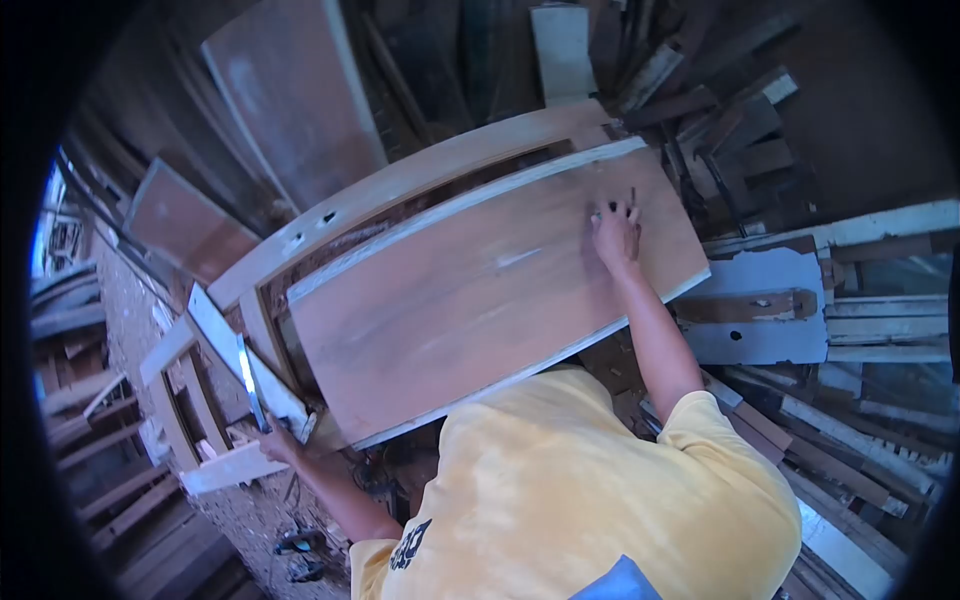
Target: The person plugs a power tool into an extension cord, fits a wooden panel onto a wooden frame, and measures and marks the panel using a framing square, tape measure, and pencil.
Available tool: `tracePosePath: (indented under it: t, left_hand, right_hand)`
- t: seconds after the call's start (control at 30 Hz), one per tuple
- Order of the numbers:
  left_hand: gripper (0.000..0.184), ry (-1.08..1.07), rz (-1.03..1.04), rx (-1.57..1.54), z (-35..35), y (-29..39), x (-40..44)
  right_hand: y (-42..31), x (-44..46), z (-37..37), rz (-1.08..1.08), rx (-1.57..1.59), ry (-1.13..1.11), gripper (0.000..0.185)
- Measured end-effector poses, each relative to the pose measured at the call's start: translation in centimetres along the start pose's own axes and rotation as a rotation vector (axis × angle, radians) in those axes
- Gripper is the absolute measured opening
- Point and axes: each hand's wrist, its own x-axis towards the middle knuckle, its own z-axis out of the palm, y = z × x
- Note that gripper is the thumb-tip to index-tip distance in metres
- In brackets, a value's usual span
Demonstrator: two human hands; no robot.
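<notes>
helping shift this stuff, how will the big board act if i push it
The board is probably stiff, since it spans wide with no visible sag. It may be awkward and heavyish, given its broad face. Pushed, it might slide or swing, as it seems to lie loose over the frame.

Matt brown wooden panel (480, 300), yellow cloth shirt (600, 490)

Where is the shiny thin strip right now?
Head view, left side: the shiny strip extends from the left hand, across the narrow board beside the large panel.
</notes>
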Motion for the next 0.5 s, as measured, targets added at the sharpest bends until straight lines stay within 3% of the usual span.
tracePosePath:
  t: [0.07,0.2,0.27,0.33,0.4,0.47,0.5]
  left_hand:
    - [0.079,0.034,0.001,0.055,-1.4,2.1,-2.3]
    - [0.078,0.099,0.005,0.129,-0.8,4.1,-8.2]
    - [0.080,0.175,0.086,0.135,-0.4,5.1,-12.6]
    - [0.081,0.159,0.103,0.179,-0.3,6.6,-17.5]
    - [0.083,0.145,0.107,0.233,-1.5,8.2,-22.5]
    - [0.084,-0.022,0.160,0.245,-4.6,11.7,-27.7]
    - [0.084,-0.006,0.129,0.257,-5.0,11.6,-28.5]
  right_hand:
    - [4.1,1.7,1.1,-0.194,0.155,-0.178,0.042]
    - [7.8,2.4,0.9,-0.302,0.194,0.001,0.039]
    - [9.9,3.4,1.6,-0.257,0.408,-0.137,0.042]
    - [13.2,6.4,0.2,-0.063,0.541,-0.011,0.044]
    - [18.6,11.3,-0.9,0.070,0.420,0.184,0.044]
    - [26.5,17.1,3.2,0.186,0.156,0.173,0.050]
    - [30.2,20.0,5.2,0.287,0.001,0.041,0.054]
